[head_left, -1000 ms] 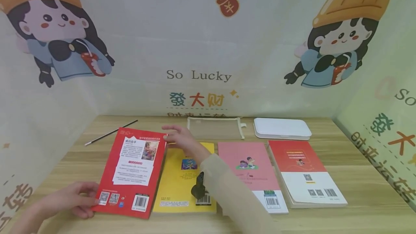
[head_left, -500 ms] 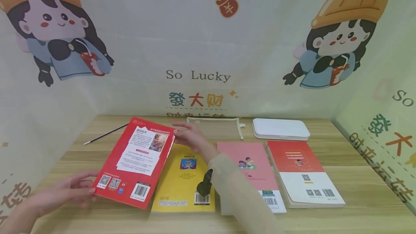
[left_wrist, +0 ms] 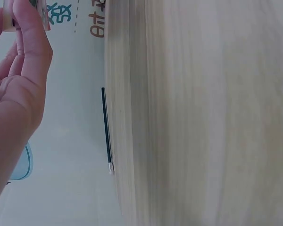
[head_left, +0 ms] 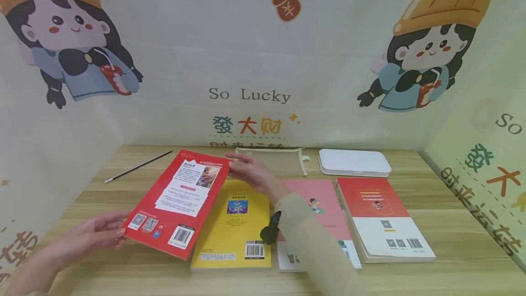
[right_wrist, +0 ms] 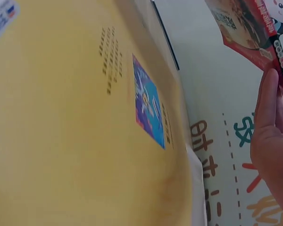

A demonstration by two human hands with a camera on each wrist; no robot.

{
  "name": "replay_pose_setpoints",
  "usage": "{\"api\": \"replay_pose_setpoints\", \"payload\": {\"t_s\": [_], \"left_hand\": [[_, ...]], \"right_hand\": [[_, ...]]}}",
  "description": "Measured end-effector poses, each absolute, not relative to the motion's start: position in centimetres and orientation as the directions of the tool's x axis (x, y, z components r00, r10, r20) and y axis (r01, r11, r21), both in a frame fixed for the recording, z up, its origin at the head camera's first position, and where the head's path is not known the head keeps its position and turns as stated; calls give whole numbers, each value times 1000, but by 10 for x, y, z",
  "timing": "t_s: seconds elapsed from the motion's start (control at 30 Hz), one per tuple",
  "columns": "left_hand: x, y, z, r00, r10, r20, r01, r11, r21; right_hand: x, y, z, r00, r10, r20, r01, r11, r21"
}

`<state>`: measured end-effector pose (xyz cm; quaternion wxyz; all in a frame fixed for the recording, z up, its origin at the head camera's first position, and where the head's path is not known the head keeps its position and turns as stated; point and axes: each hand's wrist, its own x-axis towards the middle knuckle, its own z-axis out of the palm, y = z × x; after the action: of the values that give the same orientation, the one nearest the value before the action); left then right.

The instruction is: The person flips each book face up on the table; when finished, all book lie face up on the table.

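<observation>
A red book (head_left: 176, 202), its back cover up, is held tilted above the table by both hands. My left hand (head_left: 88, 237) grips its lower left corner, thumb on top. At the upper right corner my right hand (head_left: 256, 172) pinches the edge; in the right wrist view that hand (right_wrist: 273, 136) is below the book's spine (right_wrist: 279, 59). Beneath and to the right lies a yellow book (head_left: 234, 227), partly covered by the red one. The left wrist view shows my left hand (left_wrist: 26, 70) at the book's edge, most of the book out of frame.
Right of the yellow book lie a pink book (head_left: 328, 195), partly behind my right sleeve (head_left: 316, 241), and a red-and-white book (head_left: 386, 223). Along the back are a thin black stick (head_left: 137, 167), a mesh pouch (head_left: 269, 161) and a white case (head_left: 354, 162).
Both hands have raised the red book off the table and moved it right, tilting it, so it now overlaps the yellow book. The black stick shows fully; the other books stay put.
</observation>
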<state>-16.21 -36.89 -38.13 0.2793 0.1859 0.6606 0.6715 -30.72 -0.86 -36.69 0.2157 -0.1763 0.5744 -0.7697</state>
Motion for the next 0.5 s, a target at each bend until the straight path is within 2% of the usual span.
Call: {"api": "replay_pose_setpoints", "payload": {"t_s": [0.23,0.5], "left_hand": [[-167,-357,-378,-736,677,-8,-69,-63,996],[-175,-345,-380,-691,722,37,-168,-211,963]], "right_hand": [[-313,6,-365,-823,-564,71,108,-277,-955],[-312,18,-353,-815,-558,157,52,-340,-939]]}}
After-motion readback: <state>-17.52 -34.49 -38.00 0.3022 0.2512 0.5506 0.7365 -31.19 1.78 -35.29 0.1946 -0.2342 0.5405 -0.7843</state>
